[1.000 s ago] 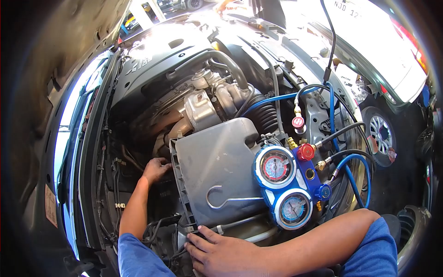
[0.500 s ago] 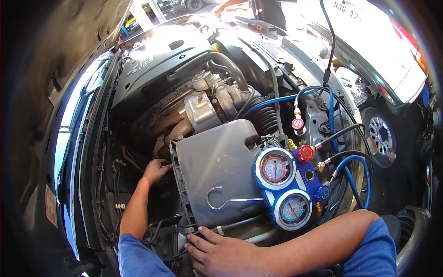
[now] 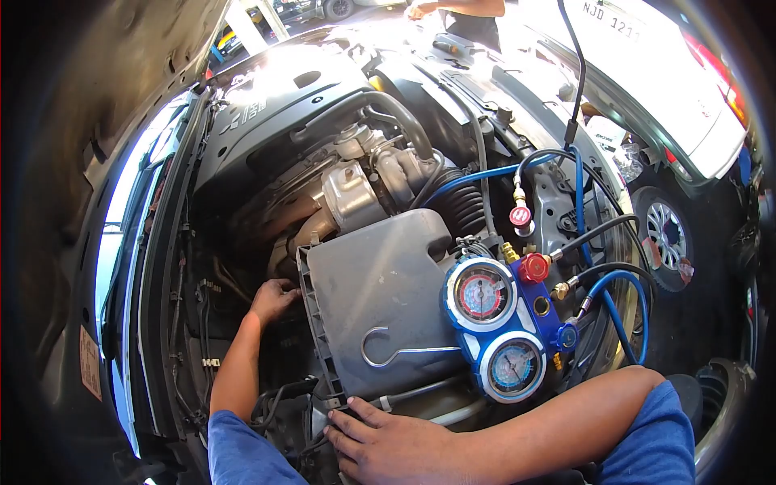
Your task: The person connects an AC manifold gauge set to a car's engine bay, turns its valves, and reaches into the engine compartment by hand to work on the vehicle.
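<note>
Beside the left edge of the grey air filter box [image 3: 376,283] is my left hand [image 3: 275,301]. Its fingers are bent and closed against the edge, and the fingertips are partly hidden. My right hand [image 3: 396,443] lies with fingers apart at the box's near corner, touching the rim and the parts just below it. A blue gauge manifold [image 3: 529,311] with two round dials rests on the box's right side. Its silver hook [image 3: 376,347] lies across the lid.
Black and blue hoses [image 3: 580,202] run from the manifold over the car's front edge. A metal heat shield [image 3: 352,194] and an engine cover [image 3: 275,101] sit beyond the box. Another person's arm [image 3: 469,8] shows at the top. A wheel [image 3: 663,230] stands at right.
Both my hands stay in place. The other person at the top has shifted to the right, and a dark-handled tool now shows on the car's front edge below that person.
</note>
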Available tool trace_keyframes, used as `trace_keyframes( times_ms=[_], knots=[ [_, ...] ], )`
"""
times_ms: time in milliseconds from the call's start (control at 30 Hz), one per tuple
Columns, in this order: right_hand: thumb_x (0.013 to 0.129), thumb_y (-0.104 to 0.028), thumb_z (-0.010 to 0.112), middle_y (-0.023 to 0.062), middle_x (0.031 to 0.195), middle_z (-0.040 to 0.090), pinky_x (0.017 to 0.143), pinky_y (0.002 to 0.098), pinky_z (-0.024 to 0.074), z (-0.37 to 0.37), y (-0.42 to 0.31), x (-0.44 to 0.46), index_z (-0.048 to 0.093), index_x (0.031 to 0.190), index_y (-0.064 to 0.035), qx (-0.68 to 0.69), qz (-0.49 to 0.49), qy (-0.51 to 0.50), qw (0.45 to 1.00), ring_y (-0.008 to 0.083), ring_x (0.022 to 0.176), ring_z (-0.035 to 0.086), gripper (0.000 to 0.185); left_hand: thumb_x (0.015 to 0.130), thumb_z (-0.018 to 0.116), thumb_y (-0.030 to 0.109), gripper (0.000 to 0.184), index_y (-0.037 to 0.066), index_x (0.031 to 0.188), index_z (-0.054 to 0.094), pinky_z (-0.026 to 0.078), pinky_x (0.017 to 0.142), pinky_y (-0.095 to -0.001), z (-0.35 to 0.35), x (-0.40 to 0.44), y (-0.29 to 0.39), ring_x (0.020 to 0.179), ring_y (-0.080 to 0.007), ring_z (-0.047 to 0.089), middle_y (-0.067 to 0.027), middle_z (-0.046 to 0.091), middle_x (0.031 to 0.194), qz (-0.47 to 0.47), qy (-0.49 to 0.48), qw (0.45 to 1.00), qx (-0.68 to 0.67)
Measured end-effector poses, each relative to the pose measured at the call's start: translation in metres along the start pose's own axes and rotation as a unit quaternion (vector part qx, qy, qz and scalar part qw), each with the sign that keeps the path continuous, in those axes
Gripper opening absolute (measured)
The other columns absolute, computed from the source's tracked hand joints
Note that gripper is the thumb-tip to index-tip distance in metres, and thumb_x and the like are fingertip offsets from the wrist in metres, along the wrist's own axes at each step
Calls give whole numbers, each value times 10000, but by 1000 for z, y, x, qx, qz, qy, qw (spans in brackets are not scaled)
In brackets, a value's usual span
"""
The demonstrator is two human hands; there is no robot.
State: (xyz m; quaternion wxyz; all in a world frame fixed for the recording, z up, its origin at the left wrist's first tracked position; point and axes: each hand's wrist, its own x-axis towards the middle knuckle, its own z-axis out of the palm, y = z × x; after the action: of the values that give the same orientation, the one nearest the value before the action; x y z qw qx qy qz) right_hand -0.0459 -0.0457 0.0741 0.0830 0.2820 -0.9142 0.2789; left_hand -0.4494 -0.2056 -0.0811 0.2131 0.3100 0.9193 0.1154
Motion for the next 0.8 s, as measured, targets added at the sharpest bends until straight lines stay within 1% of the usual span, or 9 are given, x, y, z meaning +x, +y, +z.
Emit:
trace_keyframes(
  times_ms=[33,167,333,433,567,600,700,733,800],
  knots=[
    [989,-290,528,229,1408,595,1193,567,311,1,-1,0,702,1224,13,4,5,4,1000,398,1377,502,422,869,736,407,451,-4,1050,764,551,811,-439,-1,-1,2,854,-364,728,-233,735,865,-3,0,1000,2],
    [984,-285,528,232,1420,588,1195,574,307,-7,1,0,718,1206,-1,-22,-18,-38,999,396,1379,502,408,864,739,407,453,-7,1047,762,550,805,-438,-3,-2,5,846,-364,725,-233,733,861,-10,-2,1000,12],
    [978,-285,528,236,1425,585,1198,571,306,-12,2,1,716,1200,10,-16,-29,-62,998,395,1378,503,414,863,741,408,456,-10,1044,760,548,797,-443,4,6,-12,834,-370,722,-233,731,856,14,4,1000,-4],
    [977,-298,533,236,1421,588,1196,565,312,1,0,-1,712,1196,23,-26,-9,-2,1000,392,1376,506,428,864,740,407,455,-10,1044,758,548,791,-444,2,4,-8,826,-370,721,-232,730,853,14,3,1000,1],
    [975,-324,541,234,1418,591,1194,560,318,-3,1,0,709,1198,29,-27,-9,-8,1000,387,1371,511,449,864,741,409,456,-10,1045,757,545,787,-442,1,2,-6,824,-363,720,-233,730,851,35,7,999,-7],
    [975,-328,543,234,1419,591,1194,559,318,-3,1,0,708,1199,28,-31,-12,-7,999,388,1369,512,452,863,741,412,459,-10,1042,757,543,786,-441,-2,-1,0,825,-358,719,-235,730,854,10,1,1000,-6],
    [978,-327,542,235,1417,592,1193,558,321,2,1,1,712,1191,27,-19,-5,5,1000,393,1366,514,447,865,739,416,462,-10,1044,757,545,799,-443,4,7,-15,844,-363,723,-238,731,861,16,-2,1000,-17],
    [979,-324,540,235,1415,593,1193,557,322,4,1,0,714,1186,26,-10,0,11,1000,395,1365,514,443,865,737,417,461,-9,1040,758,546,803,-444,8,10,-21,851,-365,725,-239,733,867,29,1,999,-30],
    [982,-312,534,239,1413,592,1195,561,319,-5,2,0,718,1178,23,-17,-15,-16,1000,397,1370,511,429,865,734,417,458,-8,1033,759,548,810,-446,11,14,-29,865,-370,728,-241,736,878,54,8,997,-54]
  ],
)
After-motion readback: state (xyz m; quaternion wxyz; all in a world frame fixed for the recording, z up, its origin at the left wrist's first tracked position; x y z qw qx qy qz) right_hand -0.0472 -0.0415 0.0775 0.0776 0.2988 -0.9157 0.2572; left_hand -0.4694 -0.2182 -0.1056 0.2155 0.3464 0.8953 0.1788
